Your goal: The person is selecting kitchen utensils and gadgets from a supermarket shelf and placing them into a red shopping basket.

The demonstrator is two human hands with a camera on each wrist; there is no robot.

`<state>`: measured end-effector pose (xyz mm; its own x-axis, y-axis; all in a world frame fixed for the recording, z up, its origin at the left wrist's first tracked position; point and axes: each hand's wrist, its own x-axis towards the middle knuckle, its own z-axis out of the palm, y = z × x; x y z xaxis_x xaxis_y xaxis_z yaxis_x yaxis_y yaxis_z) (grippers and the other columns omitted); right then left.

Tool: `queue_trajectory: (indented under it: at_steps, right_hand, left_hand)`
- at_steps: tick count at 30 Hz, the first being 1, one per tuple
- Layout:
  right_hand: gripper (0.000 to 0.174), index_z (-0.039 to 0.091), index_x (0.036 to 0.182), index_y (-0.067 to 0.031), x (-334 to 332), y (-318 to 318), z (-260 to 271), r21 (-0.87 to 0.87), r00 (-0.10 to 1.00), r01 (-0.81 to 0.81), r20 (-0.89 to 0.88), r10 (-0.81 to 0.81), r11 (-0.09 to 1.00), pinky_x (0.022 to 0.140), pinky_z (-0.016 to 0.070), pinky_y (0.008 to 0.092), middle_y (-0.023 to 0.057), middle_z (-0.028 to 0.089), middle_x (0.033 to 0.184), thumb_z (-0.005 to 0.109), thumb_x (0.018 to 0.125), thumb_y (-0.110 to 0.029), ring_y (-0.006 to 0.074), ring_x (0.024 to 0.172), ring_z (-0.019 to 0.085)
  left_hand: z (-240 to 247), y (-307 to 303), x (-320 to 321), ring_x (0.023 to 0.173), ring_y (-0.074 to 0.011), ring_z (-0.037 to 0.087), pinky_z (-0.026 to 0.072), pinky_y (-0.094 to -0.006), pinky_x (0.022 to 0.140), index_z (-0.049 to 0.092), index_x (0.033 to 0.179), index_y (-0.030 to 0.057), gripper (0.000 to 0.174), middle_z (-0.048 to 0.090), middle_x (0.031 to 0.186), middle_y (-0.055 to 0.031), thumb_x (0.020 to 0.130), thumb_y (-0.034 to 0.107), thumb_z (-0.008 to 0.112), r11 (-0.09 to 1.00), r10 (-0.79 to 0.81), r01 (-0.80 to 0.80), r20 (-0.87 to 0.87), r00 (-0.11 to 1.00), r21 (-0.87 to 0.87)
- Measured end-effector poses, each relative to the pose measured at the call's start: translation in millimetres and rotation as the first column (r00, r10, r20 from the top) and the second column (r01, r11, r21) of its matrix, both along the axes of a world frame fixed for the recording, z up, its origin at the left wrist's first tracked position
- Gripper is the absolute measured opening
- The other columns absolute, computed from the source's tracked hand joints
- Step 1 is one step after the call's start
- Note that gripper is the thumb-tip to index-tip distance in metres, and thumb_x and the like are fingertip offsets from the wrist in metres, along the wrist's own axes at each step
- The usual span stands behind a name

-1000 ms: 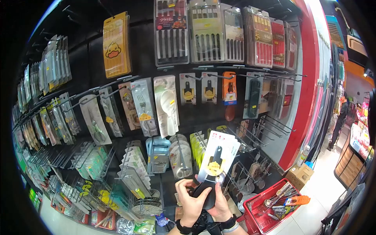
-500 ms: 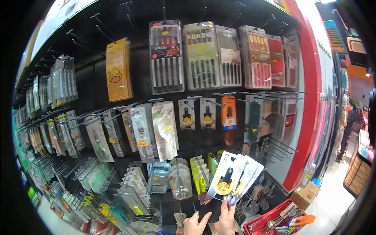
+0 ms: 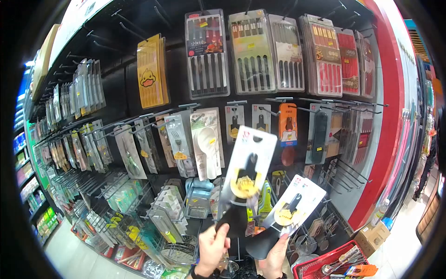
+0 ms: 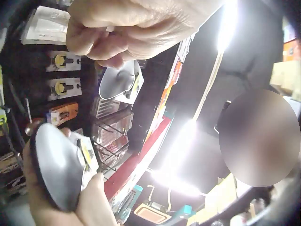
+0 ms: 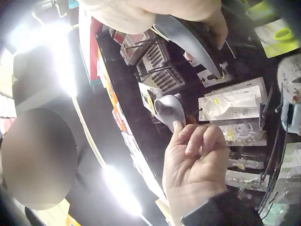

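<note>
My left hand point(image 3: 213, 244) pinches the edge of the wide black blade of a carded rice paddle point(image 3: 232, 222), thumb on the near side. Its white card point(image 3: 265, 145), with a black handle and yellow label, stands up in front of the rack. Lower and to the right, my right hand point(image 3: 275, 256) grips a similar black paddle point(image 3: 260, 243) by its blade, its card tilted to the right. The left wrist view shows that second paddle's smooth concave blade point(image 4: 59, 165) between thumb and fingers. In the right wrist view, the left hand's other fingers point(image 5: 202, 136) are curled in.
Matching carded utensils point(image 3: 234, 122) hang on hooks behind the cards, beside an orange pack point(image 3: 288, 123). Chopstick packs point(image 3: 253, 53) fill the row above. At lower right stands a red basket point(image 3: 302, 269) holding utensils, near a cardboard box point(image 3: 374, 238). Bare hooks point(image 3: 348, 179) stick out at right.
My hands held the cards together, then the cards fanned out. Now the hands are apart with one carded paddle visible in each, the left one raised and moved left.
</note>
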<state>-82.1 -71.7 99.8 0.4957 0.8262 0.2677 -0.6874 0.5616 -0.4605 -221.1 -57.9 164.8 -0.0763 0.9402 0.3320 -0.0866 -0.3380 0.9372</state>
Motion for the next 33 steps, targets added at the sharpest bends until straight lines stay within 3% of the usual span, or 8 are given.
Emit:
queue_trajectory:
  at_steps: [5,9,11,18,28,30,31,33]
  right_hand:
    - [0.05,0.035,0.124,-0.0072,12,-3,4,-0.012,0.999,-0.044,0.003,0.044,0.999,0.066,0.0535,0.0389,0.015,0.06,0.094,0.034,0.095,-0.048,0.0253,0.077,0.061]
    - [0.048,0.032,0.125,-0.0062,14,-5,4,-0.024,0.996,-0.018,-0.088,0.016,1.0,0.066,0.0534,0.0388,0.018,0.061,0.088,0.032,0.096,-0.045,0.0274,0.075,0.062]
    - [0.049,0.035,0.124,-0.0075,16,-9,6,-0.029,1.0,-0.002,0.007,0.002,1.0,0.065,0.0535,0.0398,0.0147,0.058,0.102,0.032,0.095,-0.048,0.0248,0.077,0.06]
    - [0.049,0.034,0.125,-0.0077,27,-13,5,-0.09,0.998,0.055,-0.034,-0.058,0.994,0.066,0.0537,0.0397,0.0152,0.057,0.106,0.031,0.096,-0.047,0.0234,0.081,0.06]
    - [0.046,0.03,0.13,-0.0096,39,-21,11,-0.065,0.992,0.123,-0.019,-0.124,0.99,0.067,0.054,0.0387,0.0178,0.056,0.11,0.029,0.097,-0.042,0.0222,0.082,0.06]
    - [0.044,0.032,0.127,-0.0092,42,-22,12,-0.096,0.987,0.141,-0.059,-0.148,0.985,0.068,0.0543,0.0398,0.0165,0.057,0.106,0.031,0.097,-0.041,0.0231,0.083,0.061]
    - [0.053,0.028,0.139,-0.0015,52,-34,12,-0.08,0.987,-0.08,-0.145,0.068,0.994,0.089,0.0442,0.032,0.0128,0.046,0.131,0.05,0.093,-0.015,0.0242,0.106,0.055]
    - [0.049,0.029,0.136,-0.0031,52,-31,8,-0.086,0.992,-0.032,-0.124,0.021,0.996,0.085,0.0463,0.0337,0.0132,0.048,0.125,0.047,0.093,-0.02,0.0241,0.102,0.056]
  left_hand:
    - [25,26,7,0.035,-0.0053,0.039,0.0259,-0.0193,0.032,0.053,0.065,0.0058,0.033,0.046,0.046,-0.0002,0.091,0.026,0.056,0.996,0.031,-0.036,0.056,0.998,0.084]
    - [33,36,10,0.034,-0.0057,0.039,0.0267,-0.0198,0.031,0.052,0.062,0.0061,0.036,0.046,0.046,0.0,0.091,0.026,0.056,0.995,0.026,-0.04,0.149,0.988,0.091]
    - [31,34,11,0.033,-0.0058,0.039,0.0276,-0.02,0.031,0.053,0.063,0.006,0.035,0.046,0.046,-0.0001,0.091,0.026,0.056,0.997,0.017,-0.029,0.147,0.989,0.077]
    - [35,47,21,0.034,-0.0064,0.04,0.0305,-0.0203,0.032,0.055,0.065,0.0057,0.032,0.045,0.046,0.001,0.09,0.025,0.057,0.997,-0.078,0.066,0.28,0.957,0.05]
    - [28,174,42,0.032,-0.0144,0.042,0.0333,-0.0271,0.032,0.049,0.064,0.0102,0.034,0.048,0.048,-0.0022,0.084,0.033,0.064,0.983,-0.066,0.122,0.359,0.931,-0.136]
    - [28,189,44,0.033,-0.0152,0.043,0.0343,-0.0289,0.033,0.049,0.065,0.0104,0.034,0.048,0.048,-0.0021,0.084,0.034,0.064,0.977,-0.075,0.148,0.405,0.911,-0.151]
    - [27,195,45,0.036,-0.0161,0.045,0.0363,-0.0301,0.035,0.05,0.065,0.0105,0.034,0.048,0.049,-0.0025,0.084,0.034,0.064,0.97,-0.078,0.163,0.404,0.911,-0.18]
    - [22,205,47,0.038,-0.0167,0.046,0.0373,-0.0304,0.037,0.05,0.066,0.0104,0.033,0.049,0.049,-0.0027,0.085,0.034,0.064,0.961,-0.091,0.197,0.45,0.888,-0.194]
